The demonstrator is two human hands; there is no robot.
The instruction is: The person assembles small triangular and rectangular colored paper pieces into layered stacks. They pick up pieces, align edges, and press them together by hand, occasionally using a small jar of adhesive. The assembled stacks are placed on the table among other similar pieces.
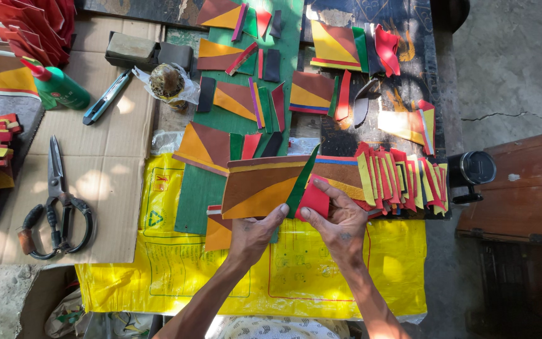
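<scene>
My left hand (255, 233) pinches the lower edge of a long patchwork leather panel (265, 185) in brown, orange and yellow. Its thumb presses where a narrow green strip (302, 182) crosses the panel. My right hand (340, 223) holds a small red leather piece (315, 199) against the panel's right part, fingers spread over it. Both hands work above a yellow plastic sheet (296, 276). An orange and brown piece (217, 233) lies just left of my left hand.
A row of red and yellow strips (403, 179) lies right of the panel. More sewn colour pieces (236, 97) cover a green mat (199, 198). On cardboard (105, 188) at left lie scissors (54, 201), a utility knife (105, 97) and a green glue bottle (61, 88). A wooden box (522, 188) stands right.
</scene>
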